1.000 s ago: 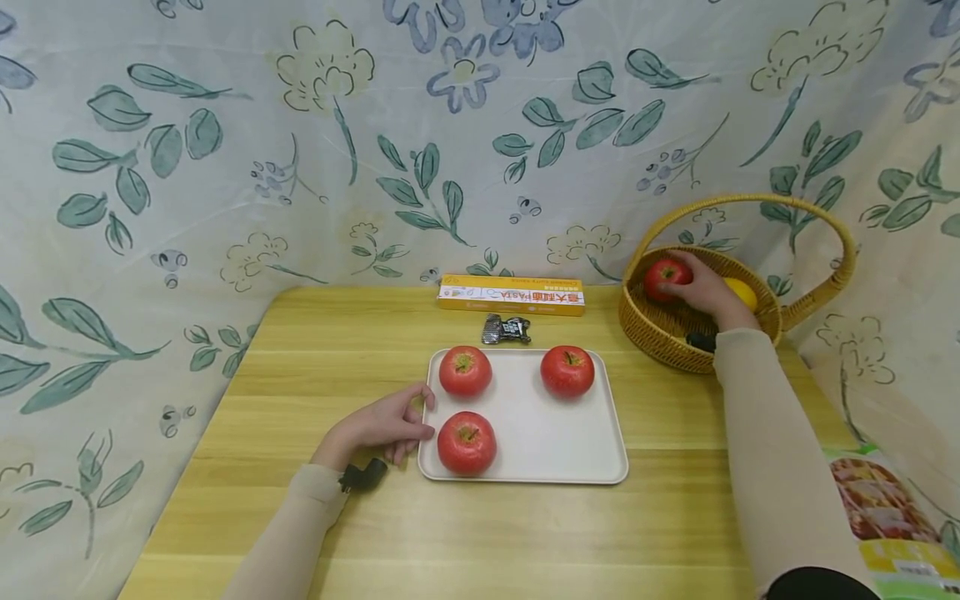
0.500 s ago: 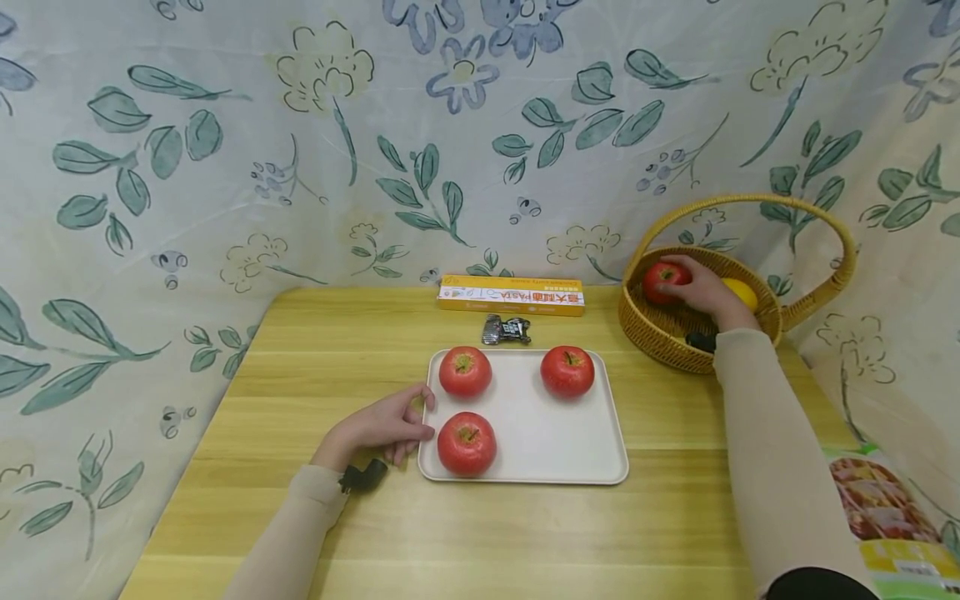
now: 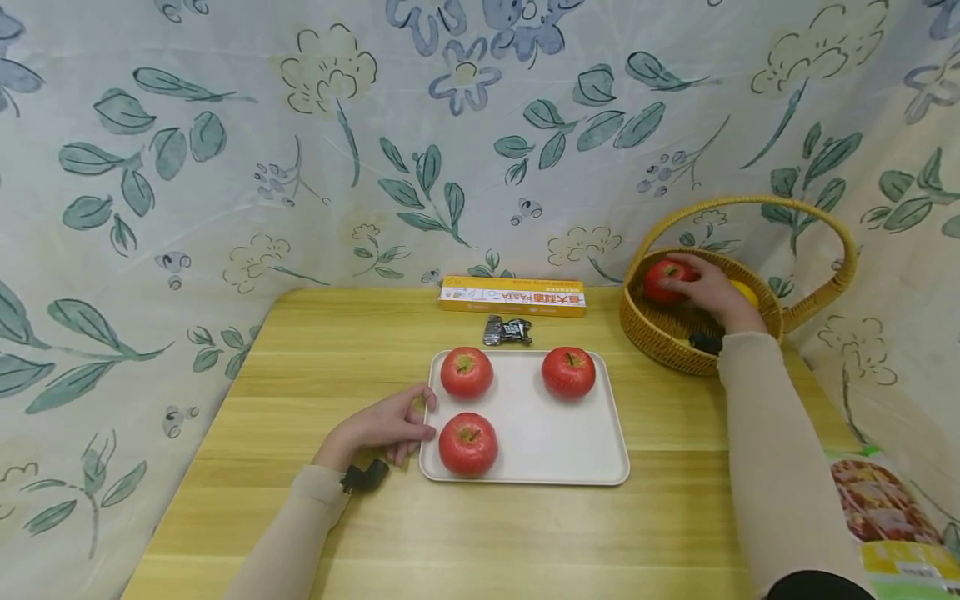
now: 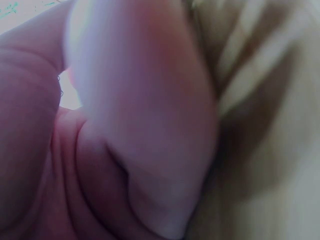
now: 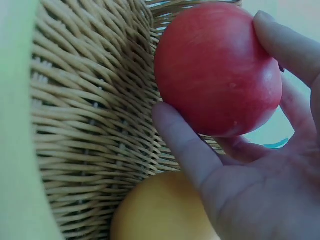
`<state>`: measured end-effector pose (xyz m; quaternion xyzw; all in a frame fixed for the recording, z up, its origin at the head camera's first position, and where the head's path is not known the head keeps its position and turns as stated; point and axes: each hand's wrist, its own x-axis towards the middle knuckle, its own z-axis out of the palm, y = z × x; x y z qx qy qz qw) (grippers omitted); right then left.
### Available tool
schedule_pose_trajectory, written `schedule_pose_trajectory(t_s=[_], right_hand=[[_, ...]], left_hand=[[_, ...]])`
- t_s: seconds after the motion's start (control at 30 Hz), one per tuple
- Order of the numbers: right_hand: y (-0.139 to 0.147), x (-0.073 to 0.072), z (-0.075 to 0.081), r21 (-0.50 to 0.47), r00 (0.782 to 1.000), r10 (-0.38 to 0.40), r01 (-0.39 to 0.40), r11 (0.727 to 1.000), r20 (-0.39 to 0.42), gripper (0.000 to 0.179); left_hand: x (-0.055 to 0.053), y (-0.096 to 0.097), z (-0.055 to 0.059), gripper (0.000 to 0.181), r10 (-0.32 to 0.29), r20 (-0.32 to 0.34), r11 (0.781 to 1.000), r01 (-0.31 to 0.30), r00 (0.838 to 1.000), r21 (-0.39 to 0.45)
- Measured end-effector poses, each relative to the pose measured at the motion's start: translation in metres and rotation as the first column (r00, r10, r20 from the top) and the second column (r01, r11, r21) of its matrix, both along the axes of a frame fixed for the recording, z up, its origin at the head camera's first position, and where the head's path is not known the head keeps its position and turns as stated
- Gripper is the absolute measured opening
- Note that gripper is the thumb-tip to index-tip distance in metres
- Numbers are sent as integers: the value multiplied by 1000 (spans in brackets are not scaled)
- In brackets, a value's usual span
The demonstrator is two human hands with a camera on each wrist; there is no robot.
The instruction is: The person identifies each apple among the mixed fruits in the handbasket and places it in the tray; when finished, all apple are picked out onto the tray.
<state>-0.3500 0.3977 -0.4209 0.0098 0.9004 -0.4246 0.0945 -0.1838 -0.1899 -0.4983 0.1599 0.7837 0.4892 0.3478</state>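
My right hand (image 3: 712, 292) grips a red apple (image 3: 664, 280) inside the wicker basket (image 3: 663, 346). In the right wrist view the thumb and fingers spread around this apple (image 5: 217, 70), and a smooth yellow fruit (image 5: 162, 212) lies below it. At the left side of the white tray (image 3: 558, 437), my left hand (image 3: 382, 421) touches the rim with loosely bent fingers. Two red apples stand along the tray's left side, a rear one (image 3: 467, 372) and a front one (image 3: 468, 444). A third apple (image 3: 568, 372) occupies the back right corner. The left wrist view is mostly blurred skin.
Behind the tray lie a small dark wrapped packet (image 3: 507, 331) and a yellow pasta box (image 3: 512, 297). The basket's tall handle (image 3: 750, 200) arches over its opening. A printed food bag (image 3: 892, 517) is at the lower right. Flowered cloth hangs behind the wooden table (image 3: 525, 542).
My right hand has shifted very slightly to the right in the basket, still holding the apple. The left hand, tray and other apples have kept their places.
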Motion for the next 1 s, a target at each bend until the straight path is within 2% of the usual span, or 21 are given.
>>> schedule_pose_trajectory(t_s=[0.23, 0.4, 0.57, 0.73, 1.0], right_hand=[[2, 5, 18, 46, 999, -17, 19, 999, -51, 85], [-1, 14, 29, 10, 997, -50, 51, 999, -63, 88], [-9, 29, 34, -85, 991, -107, 100, 991, -76, 87], [-21, 51, 42, -120, 983, -157, 145, 982, -95, 84], [-41, 83, 53, -131, 981, -153, 136, 982, -123, 78]], left_hand=[[-1, 1, 1, 45, 3, 8, 1000, -3, 1000, -11], [-1, 1, 1, 45, -2, 8, 1000, 2, 1000, -10], [-1, 0, 0, 44, -6, 7, 1000, 6, 1000, -10], [0, 0, -1, 44, -3, 3, 1000, 3, 1000, -3], [-2, 0, -2, 43, -10, 7, 1000, 10, 1000, 8]])
